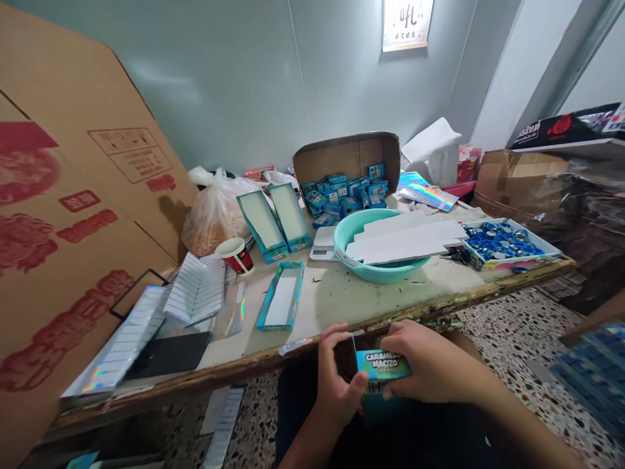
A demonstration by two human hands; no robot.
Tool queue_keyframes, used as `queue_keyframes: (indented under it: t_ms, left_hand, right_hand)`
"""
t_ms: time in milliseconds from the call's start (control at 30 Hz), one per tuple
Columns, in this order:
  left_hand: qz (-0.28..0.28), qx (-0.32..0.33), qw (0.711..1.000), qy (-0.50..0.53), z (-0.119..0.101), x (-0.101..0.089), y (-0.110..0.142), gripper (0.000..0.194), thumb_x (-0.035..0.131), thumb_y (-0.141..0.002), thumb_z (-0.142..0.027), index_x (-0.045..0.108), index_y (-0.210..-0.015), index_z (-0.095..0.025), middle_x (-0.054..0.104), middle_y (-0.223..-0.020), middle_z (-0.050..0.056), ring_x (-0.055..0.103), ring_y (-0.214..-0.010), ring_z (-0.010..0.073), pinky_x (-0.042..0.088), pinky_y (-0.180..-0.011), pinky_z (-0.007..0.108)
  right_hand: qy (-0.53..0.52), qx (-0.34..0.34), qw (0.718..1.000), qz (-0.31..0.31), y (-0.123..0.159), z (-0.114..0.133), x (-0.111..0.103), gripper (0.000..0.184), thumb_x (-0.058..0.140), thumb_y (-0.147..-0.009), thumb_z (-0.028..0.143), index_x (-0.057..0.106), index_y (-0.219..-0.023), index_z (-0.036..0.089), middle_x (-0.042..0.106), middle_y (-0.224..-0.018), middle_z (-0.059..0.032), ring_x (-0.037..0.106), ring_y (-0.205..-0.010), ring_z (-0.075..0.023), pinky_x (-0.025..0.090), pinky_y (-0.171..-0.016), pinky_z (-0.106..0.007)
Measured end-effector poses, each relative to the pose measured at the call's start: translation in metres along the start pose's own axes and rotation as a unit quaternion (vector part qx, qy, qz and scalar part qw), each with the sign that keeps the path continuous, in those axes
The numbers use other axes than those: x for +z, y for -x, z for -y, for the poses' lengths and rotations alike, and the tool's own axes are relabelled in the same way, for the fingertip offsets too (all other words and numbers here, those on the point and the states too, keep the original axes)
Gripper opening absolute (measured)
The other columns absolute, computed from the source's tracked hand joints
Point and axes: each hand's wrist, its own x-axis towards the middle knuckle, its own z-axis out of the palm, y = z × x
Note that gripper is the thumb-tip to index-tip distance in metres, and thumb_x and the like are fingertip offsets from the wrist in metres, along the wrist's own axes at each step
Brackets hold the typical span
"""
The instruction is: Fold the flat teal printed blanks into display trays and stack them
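Note:
Close to my lap, below the table's front edge, I hold a small blue cardboard display box (382, 365) printed "CARAMELO". My left hand (336, 381) grips its left end, thumb in front and fingers behind. Around the right end my right hand (422, 365) is closed, with its fingers on the printed panel. The lower part of the box is dark and partly hidden by my hands. On the table just ahead lies a matching blue open tray box (280, 296) with a white inside. Two more such boxes (295, 218) lean upright behind it.
A turquoise basin (344, 254) with white card strips across it stands on a white scale (318, 253). Right of it is a tray of blue rings (508, 244). A carton of small blue boxes (346, 153), a paper cup (237, 256) and a black phone (170, 355) are also around.

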Motion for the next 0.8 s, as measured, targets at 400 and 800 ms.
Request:
queue_keyframes:
  t_ms: [400,800]
  left_hand:
    - [-0.016,-0.294,0.892,0.344,-0.055,0.007,0.011,0.060,0.081,-0.070,-0.065,0.071,-0.113,-0.025,0.073,-0.096,0.008,0.069,-0.086,0.0265,0.058,-0.080,0.042]
    - [-0.028,-0.550,0.700,0.454,-0.057,0.018,0.015,0.079,0.068,-0.077,-0.077,0.068,-0.132,-0.020,0.074,-0.124,0.012,0.070,-0.113,0.0307,0.061,-0.096,0.045]
  right_hand:
    - [-0.124,-0.151,0.836,-0.512,0.049,-0.006,0.025,0.054,0.079,-0.077,0.067,0.071,-0.116,0.032,0.054,-0.131,-0.0110,0.052,-0.124,-0.0344,0.049,-0.105,-0.054]
    - [0.145,-0.178,0.891,-0.392,0.059,-0.001,0.093,0.055,0.071,-0.091,0.056,0.062,-0.135,0.025,0.071,-0.109,-0.0082,0.058,-0.102,-0.0260,0.043,-0.111,-0.052]
